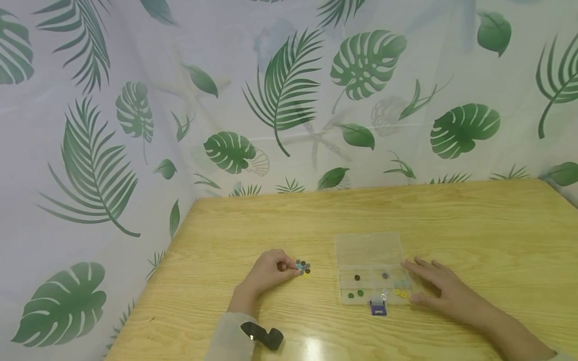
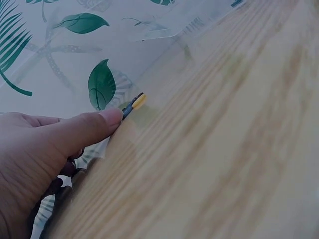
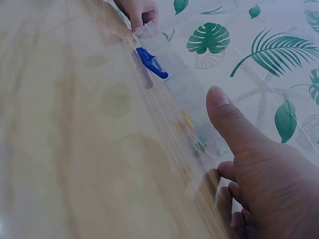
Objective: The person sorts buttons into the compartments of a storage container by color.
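Observation:
My left hand [image 1: 270,271] is at a small pile of buttons [image 1: 303,263] in grey, dark brown, light blue and yellow on the table. Its thumb and index finger pinch at the pile's left edge; the left wrist view shows the buttons [image 2: 133,104] edge-on at the thumb tip. To the right lies a clear plastic compartment box [image 1: 361,296], its lid [image 1: 368,249] laid back. Sorted inside are dark, grey, green, clear and yellow buttons [image 1: 401,293]. My right hand [image 1: 444,293] rests at the box's right edge, fingers spread and thumb apart.
A purple-blue latch [image 1: 378,308] sticks out from the box's front edge. The wooden table [image 1: 474,215] meets a leaf-print curtain [image 1: 289,100] at the back and left. A black strap mount [image 1: 266,336] sits on the left wrist.

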Demonstrator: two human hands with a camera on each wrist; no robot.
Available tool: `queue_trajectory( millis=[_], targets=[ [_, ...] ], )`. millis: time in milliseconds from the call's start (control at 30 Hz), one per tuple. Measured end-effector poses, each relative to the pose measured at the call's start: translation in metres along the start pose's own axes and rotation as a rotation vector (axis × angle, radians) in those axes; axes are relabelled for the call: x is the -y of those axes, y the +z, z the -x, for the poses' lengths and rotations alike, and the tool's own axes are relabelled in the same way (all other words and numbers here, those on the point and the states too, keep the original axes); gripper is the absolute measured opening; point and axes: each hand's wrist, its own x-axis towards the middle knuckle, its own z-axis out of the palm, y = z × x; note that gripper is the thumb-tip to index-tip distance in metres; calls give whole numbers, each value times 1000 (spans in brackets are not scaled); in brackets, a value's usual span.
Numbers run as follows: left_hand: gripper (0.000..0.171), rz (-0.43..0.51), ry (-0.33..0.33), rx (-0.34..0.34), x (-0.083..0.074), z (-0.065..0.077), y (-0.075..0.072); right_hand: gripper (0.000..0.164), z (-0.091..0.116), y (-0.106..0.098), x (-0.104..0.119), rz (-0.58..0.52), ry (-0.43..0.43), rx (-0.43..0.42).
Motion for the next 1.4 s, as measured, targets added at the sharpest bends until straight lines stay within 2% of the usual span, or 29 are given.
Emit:
queue_trajectory(
  millis=[433, 567, 1033, 1233, 1400],
  targets=[
    [10, 36, -28, -23, -2, 1, -2, 68, 0, 0, 3, -9, 23, 2],
    [10, 38, -7, -47, -7, 0, -4, 68, 0, 0, 2, -2, 20, 2],
    [9, -42, 63, -84, -26, -2, -7, 69, 0, 1, 0, 23, 3, -9],
    [9, -47, 93, -63, -35, -6, 2, 69, -1, 1, -1, 42, -1, -14],
    [9, -62, 161, -45, -40, -12, 16, 68, 0, -1, 3, -1, 35, 12]
  ],
)
